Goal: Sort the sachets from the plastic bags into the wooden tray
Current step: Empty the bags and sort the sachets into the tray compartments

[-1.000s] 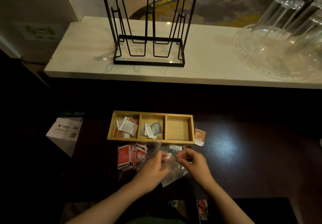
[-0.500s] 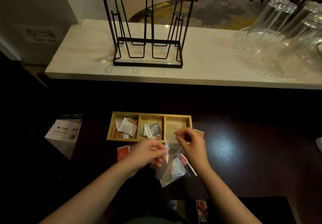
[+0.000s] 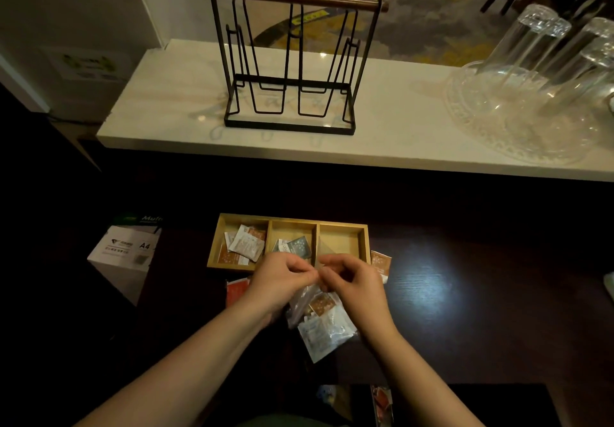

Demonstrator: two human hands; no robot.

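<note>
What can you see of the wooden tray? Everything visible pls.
The wooden tray is a light, bamboo-like, shallow rectangle split into three compartments, lying flat on the dark table just beyond both hands. The left compartment holds white and brown sachets, the middle one grey-blue and white sachets; the right one looks empty. The hands overlap its near rim in view; contact is unclear.

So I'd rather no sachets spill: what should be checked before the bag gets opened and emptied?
1. Both hands pinch the plastic bag top: left hand, right hand: ok.
2. Bag mouth open: cannot tell.
3. Sachets sit low in the bag: ok.
4. Wooden tray right compartment free: ok.
5. Loose orange sachet lies outside the tray: not ok.
</note>
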